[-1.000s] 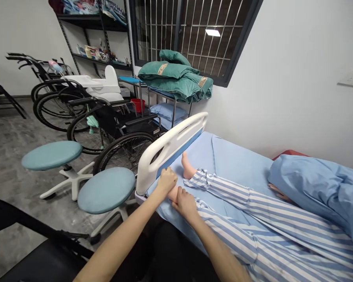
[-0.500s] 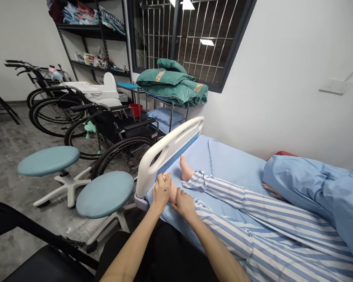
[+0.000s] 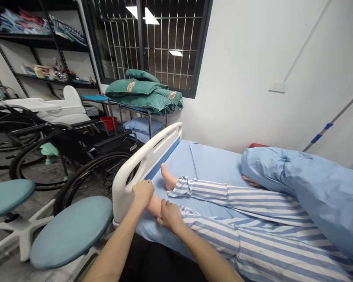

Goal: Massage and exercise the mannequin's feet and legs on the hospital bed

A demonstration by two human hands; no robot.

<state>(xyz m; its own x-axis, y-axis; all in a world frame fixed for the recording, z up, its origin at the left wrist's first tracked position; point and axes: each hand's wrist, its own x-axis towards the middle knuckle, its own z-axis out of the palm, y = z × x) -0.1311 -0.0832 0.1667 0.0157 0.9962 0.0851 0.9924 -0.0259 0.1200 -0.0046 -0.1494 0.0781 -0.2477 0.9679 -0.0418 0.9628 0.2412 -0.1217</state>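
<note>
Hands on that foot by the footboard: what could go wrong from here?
The left hand and right hand grip the near foot right beside the white footboard, so a sideways turn could knock the foot or knuckles against it. The round blue stool sits close beside the left arm; shifting that way might bump it or cause a stumble.

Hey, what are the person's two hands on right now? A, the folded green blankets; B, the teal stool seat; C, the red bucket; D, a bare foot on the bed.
D: the left hand and right hand clasp the bare foot from either side.
</note>
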